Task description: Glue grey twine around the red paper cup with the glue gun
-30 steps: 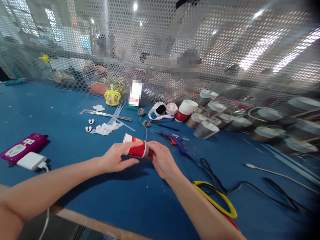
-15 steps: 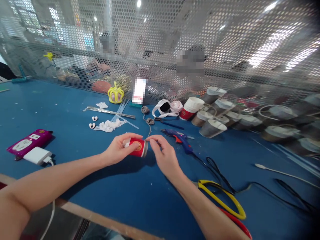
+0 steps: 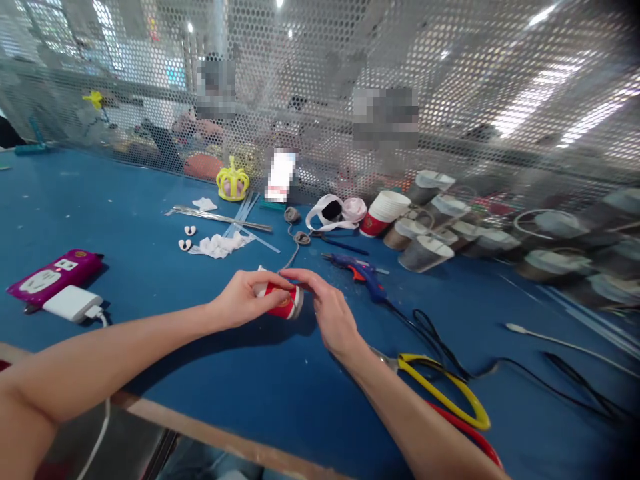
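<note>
A small red paper cup (image 3: 283, 304) lies on its side above the blue table (image 3: 150, 267), its base toward the right. My left hand (image 3: 245, 301) grips the cup around its body from the left. My right hand (image 3: 327, 312) rests its fingers over the cup's base end, pinching a thin grey string (image 3: 294, 248) there. The string runs back across the table to a small grey coil. A blue glue gun (image 3: 361, 275) lies just right of my right hand.
A purple power strip (image 3: 53, 277) and a white charger (image 3: 73, 303) sit at left. Yellow-handled scissors (image 3: 445, 393) and black cables lie at right. Several wrapped paper cups (image 3: 425, 250) crowd the back right. A yellow crown (image 3: 233, 183) stands by the mesh screen, with people behind it.
The cup has turned in my hands, its base now facing more toward me. My right fingers moved from the cup's side onto its base edge. Both hands lowered slightly.
</note>
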A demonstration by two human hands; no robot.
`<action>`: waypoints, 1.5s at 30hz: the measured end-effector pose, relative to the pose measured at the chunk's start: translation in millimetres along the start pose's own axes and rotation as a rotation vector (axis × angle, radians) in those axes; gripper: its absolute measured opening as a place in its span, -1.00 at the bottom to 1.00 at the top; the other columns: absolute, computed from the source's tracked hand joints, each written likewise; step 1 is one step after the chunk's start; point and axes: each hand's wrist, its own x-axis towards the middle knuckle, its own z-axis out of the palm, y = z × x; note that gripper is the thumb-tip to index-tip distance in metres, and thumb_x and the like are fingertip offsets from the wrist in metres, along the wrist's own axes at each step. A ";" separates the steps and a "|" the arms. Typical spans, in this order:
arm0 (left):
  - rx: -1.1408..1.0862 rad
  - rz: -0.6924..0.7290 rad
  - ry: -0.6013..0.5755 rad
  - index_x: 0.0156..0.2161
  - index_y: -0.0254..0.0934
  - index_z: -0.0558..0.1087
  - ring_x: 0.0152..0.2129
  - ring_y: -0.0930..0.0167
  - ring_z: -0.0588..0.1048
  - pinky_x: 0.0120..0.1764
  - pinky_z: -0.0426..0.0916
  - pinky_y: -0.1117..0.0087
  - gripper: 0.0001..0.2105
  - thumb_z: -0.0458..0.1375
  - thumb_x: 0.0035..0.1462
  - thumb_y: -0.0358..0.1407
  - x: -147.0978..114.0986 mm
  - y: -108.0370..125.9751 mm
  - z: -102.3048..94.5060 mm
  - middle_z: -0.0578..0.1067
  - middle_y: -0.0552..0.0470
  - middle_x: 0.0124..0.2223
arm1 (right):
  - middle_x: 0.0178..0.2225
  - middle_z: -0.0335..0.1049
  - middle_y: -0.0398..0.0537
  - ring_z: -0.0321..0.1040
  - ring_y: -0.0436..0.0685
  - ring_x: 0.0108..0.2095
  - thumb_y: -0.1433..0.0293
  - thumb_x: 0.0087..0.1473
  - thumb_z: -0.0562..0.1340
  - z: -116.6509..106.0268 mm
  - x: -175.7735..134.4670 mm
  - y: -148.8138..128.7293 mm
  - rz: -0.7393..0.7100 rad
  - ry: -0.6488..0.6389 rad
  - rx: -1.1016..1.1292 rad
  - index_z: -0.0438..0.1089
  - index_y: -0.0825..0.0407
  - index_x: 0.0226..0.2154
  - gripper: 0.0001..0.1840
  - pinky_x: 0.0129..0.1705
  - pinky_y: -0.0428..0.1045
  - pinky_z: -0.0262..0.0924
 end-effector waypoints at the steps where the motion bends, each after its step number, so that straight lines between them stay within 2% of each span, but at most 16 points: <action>1: -0.001 -0.010 0.013 -0.31 -0.38 0.53 -0.48 0.46 0.47 -0.40 0.34 0.51 -0.80 0.13 -0.02 -0.32 0.1 1.1 0.4 0.56 -0.07 -0.33 | -0.23 0.44 -0.06 0.32 0.11 -0.16 0.31 0.11 -0.06 -0.1 0.6 0.4 0.011 0.075 -0.030 0.42 0.00 -0.32 -0.64 -0.07 0.06 0.14; 4: -0.004 -0.029 0.024 -0.32 -0.37 0.53 -0.50 0.47 0.45 -0.42 0.33 0.52 -0.80 0.13 -0.02 -0.32 -0.2 2.7 1.4 0.56 -0.05 -0.35 | -0.42 0.44 -0.08 0.34 0.08 -0.34 0.30 0.07 0.01 -0.5 2.4 1.0 0.012 0.281 -0.118 0.38 0.02 -0.45 -0.72 -0.25 0.01 0.18; 6: 0.002 -0.035 0.019 -0.32 -0.37 0.53 -0.53 0.48 0.44 -0.45 0.32 0.53 -0.80 0.12 -0.01 -0.31 -1.1 2.1 1.9 0.56 -0.04 -0.37 | -0.47 0.42 -0.10 0.32 0.06 -0.39 0.29 0.06 0.03 -1.1 3.2 1.5 0.019 0.339 -0.132 0.35 0.02 -0.48 -0.75 -0.31 -0.02 0.17; 14: 0.060 -0.018 0.007 -0.34 -0.36 0.54 -0.56 0.47 0.43 -0.50 0.33 0.53 -0.81 0.12 -0.01 -0.30 -4.5 1.3 3.9 0.54 -0.01 -0.46 | -0.45 0.44 -0.08 0.34 0.07 -0.39 0.23 0.02 0.12 2.3 0.7 2.6 0.069 0.291 -0.152 0.34 0.03 -0.45 -0.77 -0.29 -0.02 0.17; 18: 0.041 -0.013 -0.013 -0.32 -0.37 0.53 -0.58 0.49 0.44 -0.48 0.35 0.53 -0.80 0.11 0.00 -0.30 -6.1 2.3 5.6 0.55 -0.01 -0.46 | -0.50 0.42 -0.08 0.29 0.04 -0.48 0.18 -0.03 0.17 -1.7 4.4 -0.5 0.054 0.246 -0.215 0.32 0.05 -0.51 -0.74 -0.37 -0.04 0.16; 21: 0.002 0.013 -0.020 -0.31 -0.39 0.52 -0.51 0.45 0.49 -0.38 0.39 0.51 -0.78 0.10 0.02 -0.29 -6.4 -0.7 5.1 0.56 -0.05 -0.39 | -0.51 0.41 -0.05 0.27 0.04 -0.50 0.13 -0.02 0.13 -20.1 13.5 -9.4 0.013 0.252 -0.334 0.32 0.06 -0.52 -0.68 -0.39 -0.04 0.16; 23: 0.024 0.020 -0.011 -0.30 -0.38 0.52 -0.50 0.44 0.49 -0.38 0.39 0.49 -0.78 0.10 0.04 -0.28 -5.4 -3.5 3.5 0.57 -0.06 -0.40 | -0.48 0.42 -0.02 0.29 0.06 -0.48 0.13 -0.01 0.11 -40.7 21.3 -16.7 -0.026 0.311 -0.435 0.33 0.07 -0.48 -0.67 -0.38 -0.02 0.17; 26: 0.113 0.065 0.031 -0.30 -0.36 0.51 -0.50 0.43 0.50 -0.37 0.39 0.48 -0.80 0.09 0.05 -0.30 -2.9 -5.7 0.2 0.57 -0.03 -0.40 | -0.44 0.44 0.01 0.33 0.13 -0.42 0.19 -0.04 0.13 -76.5 32.1 -20.4 0.028 0.360 -0.753 0.36 0.05 -0.45 -0.74 -0.33 0.03 0.17; 28: 0.150 0.116 0.055 -0.30 -0.34 0.51 -0.48 0.44 0.50 -0.36 0.40 0.48 -0.81 0.08 0.06 -0.31 -1.6 -4.9 -1.7 0.57 -0.02 -0.38 | -0.51 0.41 0.02 0.34 0.21 -0.40 0.27 -0.14 0.19 -97.1 36.5 -13.8 0.139 0.360 -0.943 0.32 0.01 -0.59 -0.84 -0.32 0.08 0.15; 30: 0.162 0.158 0.056 -0.31 -0.32 0.50 -0.50 0.46 0.50 -0.37 0.40 0.50 -0.83 0.07 0.08 -0.32 -1.1 -3.3 -2.9 0.57 0.00 -0.39 | -0.68 0.28 -0.03 0.32 0.24 -0.48 0.37 -0.30 0.27 -111.4 38.0 -1.1 0.207 0.319 -0.971 0.16 -0.04 -0.79 -0.74 -0.38 0.10 0.13; 32: 0.160 0.191 0.031 -0.30 -0.32 0.49 -0.55 0.50 0.49 -0.40 0.40 0.52 -0.84 0.06 0.09 -0.34 -1.4 -2.4 -3.4 0.56 0.04 -0.44 | -0.79 0.13 -0.13 0.30 0.23 -0.54 0.47 -0.41 0.29 -119.4 37.6 13.4 0.260 0.273 -0.973 0.02 -0.08 -0.87 -0.60 -0.43 0.07 0.11; 34: 0.164 0.217 0.006 -0.29 -0.32 0.48 -0.58 0.52 0.48 -0.42 0.40 0.54 -0.85 0.06 0.09 -0.36 -1.8 -3.2 -3.7 0.55 0.06 -0.47 | -0.80 0.10 -0.16 0.30 0.23 -0.54 0.50 -0.42 0.27 -123.6 37.0 24.9 0.287 0.259 -0.962 -0.02 -0.09 -0.88 -0.59 -0.44 0.06 0.11; 37: 0.191 0.211 -0.004 -0.27 -0.31 0.47 -0.56 0.51 0.48 -0.41 0.40 0.53 -0.84 0.06 0.10 -0.34 -1.3 -7.3 -4.2 0.55 0.04 -0.45 | -0.74 0.20 -0.12 0.32 0.24 -0.49 0.49 -0.38 0.22 -127.4 38.0 31.1 0.310 0.292 -0.921 0.05 -0.09 -0.81 -0.69 -0.41 0.07 0.14; 40: 0.230 0.147 0.023 -0.25 -0.31 0.46 -0.54 0.49 0.49 -0.40 0.39 0.52 -0.82 0.06 0.09 -0.31 0.2 -10.9 -4.7 0.56 0.02 -0.43 | -0.61 0.33 -0.04 0.34 0.23 -0.49 0.44 -0.34 0.23 -127.3 38.5 22.1 0.336 0.325 -0.848 0.20 -0.04 -0.62 -0.85 -0.44 0.07 0.17; 43: 0.272 0.087 0.049 -0.24 -0.32 0.47 -0.51 0.47 0.50 -0.38 0.38 0.50 -0.81 0.06 0.09 -0.31 2.6 -9.9 -4.9 0.57 -0.01 -0.38 | -0.41 0.43 0.02 0.37 0.15 -0.44 0.31 -0.26 0.25 -119.4 34.8 0.0 0.347 0.283 -0.666 0.29 0.02 -0.37 -0.71 -0.46 0.00 0.23; 45: 0.281 0.079 0.035 -0.22 -0.33 0.46 -0.49 0.46 0.49 -0.36 0.38 0.49 -0.79 0.06 0.09 -0.31 5.4 -6.8 -5.0 0.57 -0.03 -0.36 | -0.41 0.44 -0.01 0.37 0.10 -0.45 0.23 -0.26 0.28 -111.1 31.0 -17.4 0.420 0.140 -0.297 0.32 0.04 -0.35 -0.65 -0.46 -0.04 0.24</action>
